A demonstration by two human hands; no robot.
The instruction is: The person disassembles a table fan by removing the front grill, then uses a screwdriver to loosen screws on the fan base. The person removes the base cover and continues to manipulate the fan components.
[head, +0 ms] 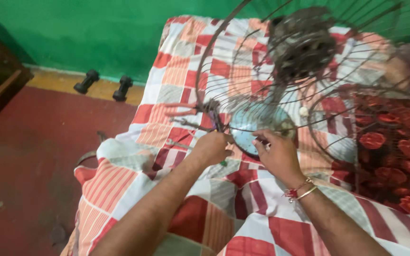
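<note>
At the centre of the frame, the left hand was closed around a tool handle at the rim of the wire fan guard. The right hand pinched the guard's wires just beside the round blue centre badge. The guard rose toward the upper right over the checked bedsheet. Two black dumbbells lay upper left against the green wall.

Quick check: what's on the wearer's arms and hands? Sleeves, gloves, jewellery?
Both forearms bare, no sleeves or gloves in view. Left hand wears nothing visible. Right hand has a thin gold-coloured bangle and a red thread band at the wrist. Any finger rings cannot be made out.
</note>
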